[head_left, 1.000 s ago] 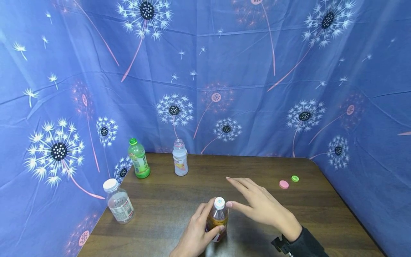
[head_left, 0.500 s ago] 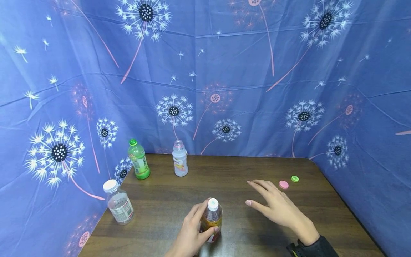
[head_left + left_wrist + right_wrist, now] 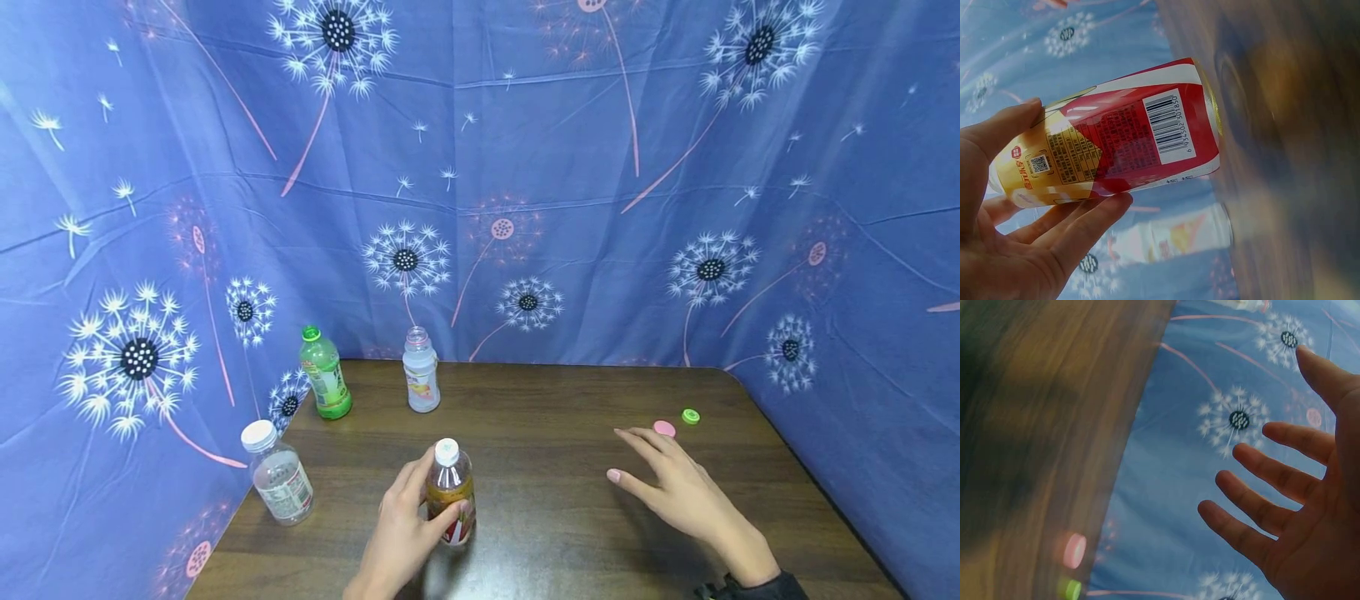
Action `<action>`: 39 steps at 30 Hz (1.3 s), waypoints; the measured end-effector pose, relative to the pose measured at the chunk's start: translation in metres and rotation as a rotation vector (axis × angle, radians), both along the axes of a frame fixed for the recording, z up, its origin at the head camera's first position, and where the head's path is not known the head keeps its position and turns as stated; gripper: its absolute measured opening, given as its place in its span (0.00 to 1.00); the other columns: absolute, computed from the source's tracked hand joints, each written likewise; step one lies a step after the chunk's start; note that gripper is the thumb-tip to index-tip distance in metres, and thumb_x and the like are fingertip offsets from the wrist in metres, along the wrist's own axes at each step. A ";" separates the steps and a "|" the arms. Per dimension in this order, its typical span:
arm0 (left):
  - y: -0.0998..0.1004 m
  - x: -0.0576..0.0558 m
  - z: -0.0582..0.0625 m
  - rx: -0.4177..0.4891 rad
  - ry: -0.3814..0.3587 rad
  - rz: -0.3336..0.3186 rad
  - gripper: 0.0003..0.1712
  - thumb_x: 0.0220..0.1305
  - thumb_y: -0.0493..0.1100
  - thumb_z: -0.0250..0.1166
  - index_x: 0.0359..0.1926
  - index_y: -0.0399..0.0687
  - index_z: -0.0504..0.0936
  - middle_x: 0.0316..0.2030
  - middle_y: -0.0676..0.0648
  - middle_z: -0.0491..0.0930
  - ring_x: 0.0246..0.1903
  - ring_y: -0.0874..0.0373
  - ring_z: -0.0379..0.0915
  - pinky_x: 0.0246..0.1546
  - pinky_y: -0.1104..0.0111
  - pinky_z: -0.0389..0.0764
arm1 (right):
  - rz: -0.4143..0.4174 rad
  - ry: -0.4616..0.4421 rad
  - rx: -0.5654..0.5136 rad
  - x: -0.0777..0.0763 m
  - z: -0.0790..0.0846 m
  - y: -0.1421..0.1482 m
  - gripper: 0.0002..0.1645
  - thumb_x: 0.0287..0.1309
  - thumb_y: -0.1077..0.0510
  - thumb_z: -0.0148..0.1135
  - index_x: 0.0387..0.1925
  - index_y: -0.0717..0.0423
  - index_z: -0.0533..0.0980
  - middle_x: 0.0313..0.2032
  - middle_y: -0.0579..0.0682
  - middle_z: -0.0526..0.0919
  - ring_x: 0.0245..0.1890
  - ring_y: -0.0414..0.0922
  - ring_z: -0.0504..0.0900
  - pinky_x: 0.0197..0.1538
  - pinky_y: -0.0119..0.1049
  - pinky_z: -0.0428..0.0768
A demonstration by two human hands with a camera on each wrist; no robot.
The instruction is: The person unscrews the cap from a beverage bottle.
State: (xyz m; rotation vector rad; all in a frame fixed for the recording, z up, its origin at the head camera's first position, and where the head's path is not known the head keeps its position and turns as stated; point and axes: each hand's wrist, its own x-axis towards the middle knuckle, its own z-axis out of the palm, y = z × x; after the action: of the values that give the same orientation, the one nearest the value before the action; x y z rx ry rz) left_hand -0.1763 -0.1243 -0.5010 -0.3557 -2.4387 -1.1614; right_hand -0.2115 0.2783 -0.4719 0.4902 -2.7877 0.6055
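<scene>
My left hand [image 3: 402, 521] grips a bottle of brown drink [image 3: 451, 492] with a white cap, fingers on one side and thumb across the front. The left wrist view shows the bottle's red and gold label [image 3: 1116, 137] with a barcode; the base stands a little off the wooden surface there. At the right, my right hand [image 3: 686, 496] hovers over the table with its fingers spread and nothing in them. Just beyond its fingers lie a pink cap [image 3: 664, 428] and a green cap [image 3: 691, 416]; both caps also appear at the lower left of the right wrist view.
Along the left stand a clear bottle with a white lid [image 3: 279, 475] and a green bottle [image 3: 326, 375]. A whitish bottle without a cap [image 3: 422, 372] stands near the back edge of the wooden table [image 3: 555, 417]. Blue dandelion-print cloth [image 3: 585, 250] surrounds the table.
My left hand has carried the bottle leftward and slightly away from me. My right hand has drawn away from the bottle toward the right, nearer the loose caps.
</scene>
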 end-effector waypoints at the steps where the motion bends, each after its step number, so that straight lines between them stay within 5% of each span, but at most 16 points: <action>1: -0.004 0.000 0.000 -0.002 0.006 0.019 0.48 0.53 0.43 0.84 0.73 0.42 0.71 0.55 0.43 0.81 0.52 0.45 0.84 0.41 0.65 0.90 | -0.012 0.001 0.004 0.001 -0.001 0.003 0.42 0.68 0.30 0.61 0.74 0.46 0.71 0.69 0.57 0.74 0.67 0.64 0.75 0.49 0.69 0.82; 14: -0.055 0.005 0.000 -0.023 0.088 0.246 0.52 0.48 0.40 0.86 0.72 0.38 0.72 0.50 0.37 0.83 0.46 0.39 0.86 0.36 0.59 0.91 | -0.107 -0.006 0.036 0.010 -0.013 0.036 0.43 0.68 0.31 0.63 0.74 0.50 0.71 0.68 0.60 0.75 0.66 0.65 0.71 0.51 0.74 0.77; 27: -0.107 0.025 0.001 -0.034 0.085 0.428 0.51 0.46 0.38 0.86 0.71 0.36 0.72 0.55 0.29 0.80 0.47 0.25 0.82 0.33 0.51 0.89 | -0.162 0.056 0.034 0.016 -0.030 0.062 0.42 0.64 0.35 0.70 0.68 0.58 0.76 0.64 0.61 0.76 0.65 0.68 0.70 0.54 0.75 0.73; 36: -0.140 0.041 -0.007 -0.108 0.095 0.574 0.52 0.42 0.41 0.87 0.69 0.34 0.73 0.45 0.30 0.82 0.35 0.31 0.85 0.23 0.61 0.87 | -0.164 0.038 0.030 0.020 -0.038 0.067 0.43 0.64 0.34 0.70 0.68 0.59 0.75 0.63 0.63 0.77 0.64 0.69 0.71 0.55 0.74 0.72; 39: -0.149 0.044 -0.009 -0.117 0.104 0.607 0.53 0.40 0.40 0.87 0.69 0.35 0.74 0.45 0.28 0.82 0.34 0.30 0.84 0.23 0.56 0.86 | -0.176 0.013 0.034 0.021 -0.039 0.069 0.44 0.64 0.34 0.69 0.69 0.59 0.74 0.65 0.64 0.76 0.64 0.70 0.70 0.54 0.77 0.71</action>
State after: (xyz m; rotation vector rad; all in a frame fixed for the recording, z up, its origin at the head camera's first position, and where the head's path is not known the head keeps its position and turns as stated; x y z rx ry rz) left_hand -0.1319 -0.2737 -0.5101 0.2749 -2.2818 -0.7175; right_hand -0.1907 0.3473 -0.5108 0.2508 -2.7940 0.5143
